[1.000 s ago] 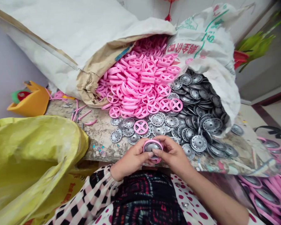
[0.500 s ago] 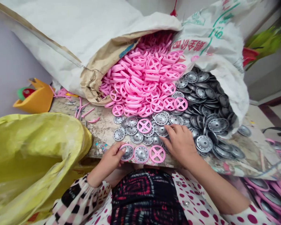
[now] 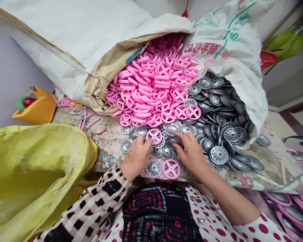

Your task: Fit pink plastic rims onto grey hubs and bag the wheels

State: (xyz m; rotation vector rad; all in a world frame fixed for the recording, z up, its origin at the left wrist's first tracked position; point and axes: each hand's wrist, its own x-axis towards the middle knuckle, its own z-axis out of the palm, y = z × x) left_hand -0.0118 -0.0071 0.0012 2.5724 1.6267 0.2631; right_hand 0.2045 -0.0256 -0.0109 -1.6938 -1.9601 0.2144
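Note:
My left hand is at the left edge of a pink four-spoke toy wheel ring, thumb and curled fingers on its rim. My right hand pinches a dark, tilted grey hubcap-like disc between thumb and fingers. By the table's front edge lies a grey disc set in a pink ring, beside a bare pink ring. Several loose grey discs lie around both hands.
A large paper sack spills pink rings, and a white woven sack spills grey discs. An open yellow bag stands at the left. Behind it are an orange container and thin pink scraps. Assembled wheels lie lower right.
My left hand has moved up and right, from the front-edge row to the pink ring on the discs. The leftmost filled ring no longer shows there. My right hand has closed on a disc.

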